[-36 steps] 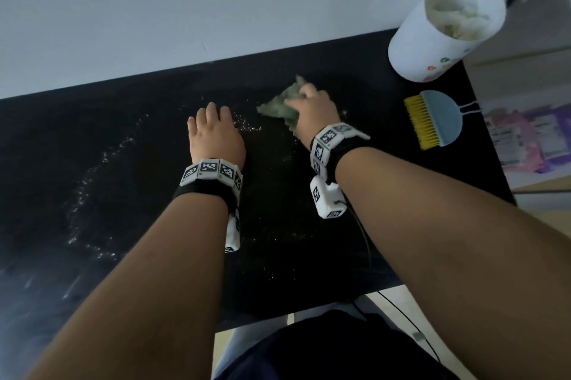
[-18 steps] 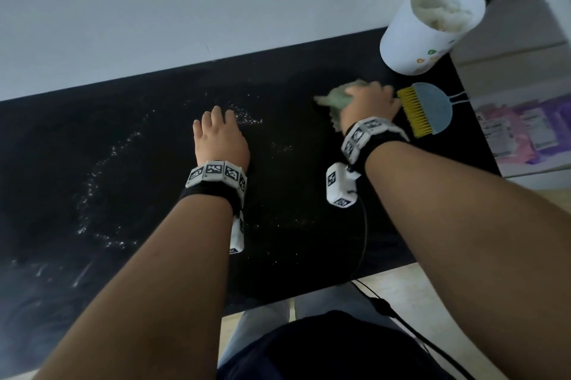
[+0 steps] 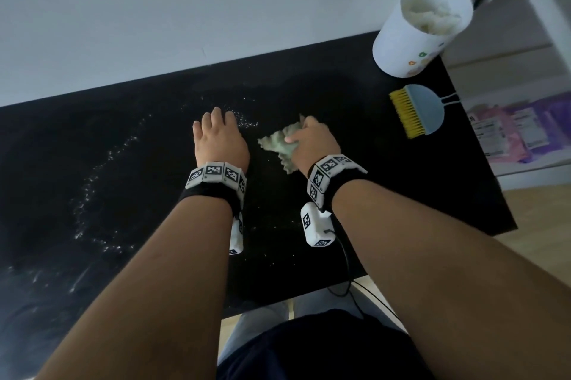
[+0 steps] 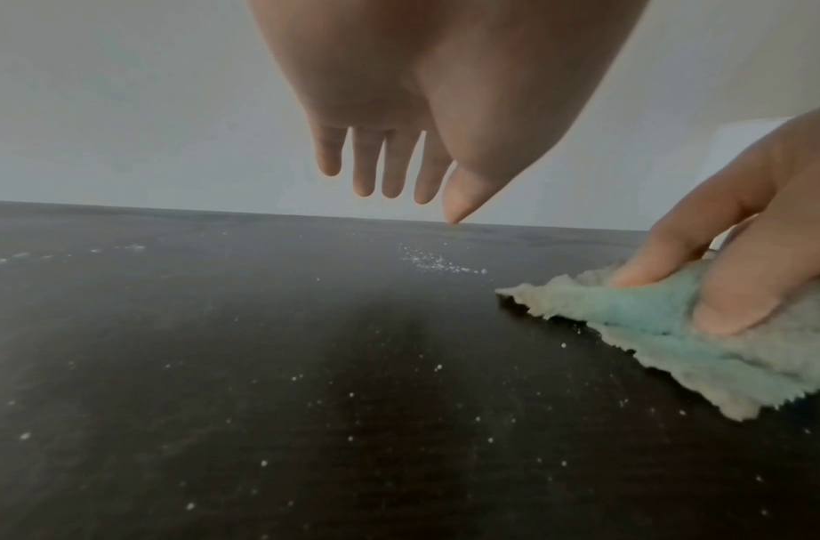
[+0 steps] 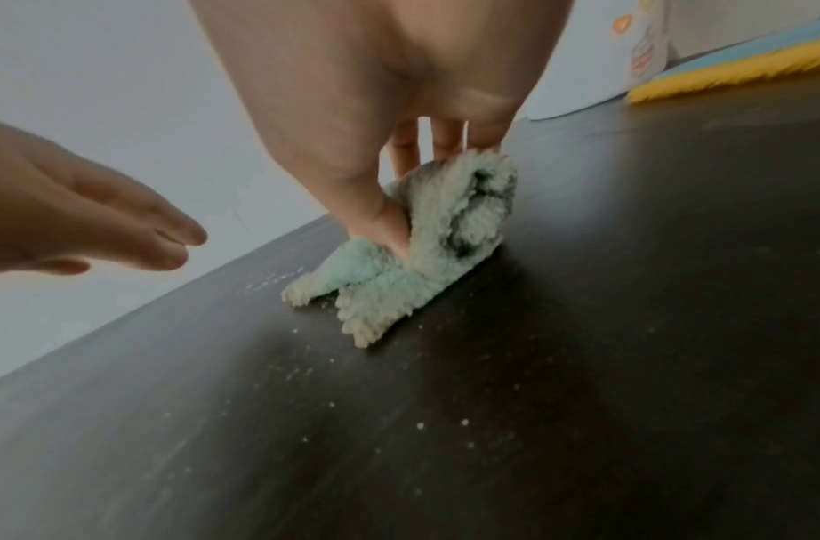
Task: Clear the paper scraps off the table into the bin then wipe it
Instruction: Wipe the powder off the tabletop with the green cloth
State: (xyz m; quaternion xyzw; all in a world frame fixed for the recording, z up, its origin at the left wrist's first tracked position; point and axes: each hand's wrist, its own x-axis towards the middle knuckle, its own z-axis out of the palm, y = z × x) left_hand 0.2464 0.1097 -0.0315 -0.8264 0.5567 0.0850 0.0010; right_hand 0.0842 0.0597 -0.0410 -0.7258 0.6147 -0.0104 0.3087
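My right hand grips a pale green fluffy cloth and presses it on the black table, near the middle. In the right wrist view the thumb and fingers pinch the bunched cloth; the left wrist view shows the same cloth at its right edge. My left hand hovers just left of it, fingers straight and holding nothing. Fine white crumbs streak the table's left part and dot it near the hands. A white bin with paper scraps inside stands at the back right corner.
A small brush with yellow bristles and a blue head lies on the table in front of the bin. A white wall runs along the table's far edge. Beyond the right edge is a shelf with coloured packets. My lap is below the near edge.
My right hand has swept the cloth right toward the brush and then back left to beside my left hand. The left hand has barely moved.
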